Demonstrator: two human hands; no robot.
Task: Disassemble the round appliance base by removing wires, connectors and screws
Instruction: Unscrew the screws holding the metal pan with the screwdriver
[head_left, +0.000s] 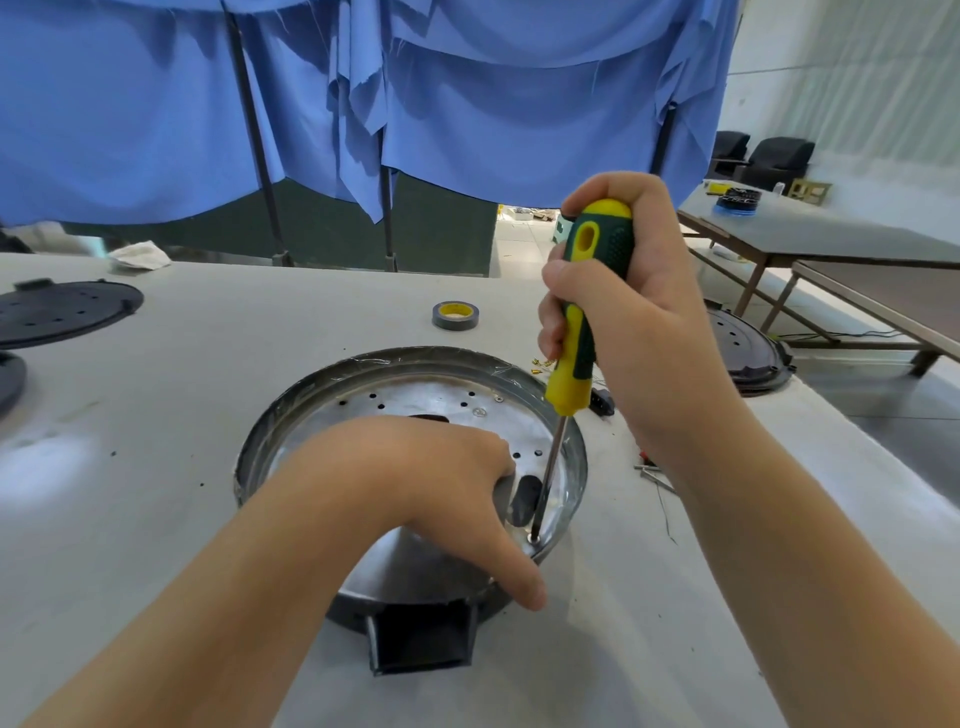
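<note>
— Blue cloth (467, 104) hangs across the far side, and below it a pale worktop (208, 364) carries everything. What sits at the far left?

— One dark round cover plate (62, 312), lying flat. Near the middle is the round appliance base (405, 395), a shiny metal dish with small holes in its floor and a dark box-shaped socket on its near edge.

— And the left hand (441, 488)?

— Its grip is closed over the near rim of the base, fingers curled down inside the dish, thumb pressed on the outer wall.

— Further right?

— A roll of grey tape (455, 315) lies beyond the base. The right hand (618, 312) grips the yellow-and-green screwdriver (582, 317), fist wrapped fully round the handle; the shaft slants down and its tip sits on a screw (533, 539) at the dish's near-right inner edge. Another dark round plate (748, 358) lies at the far right.
</note>
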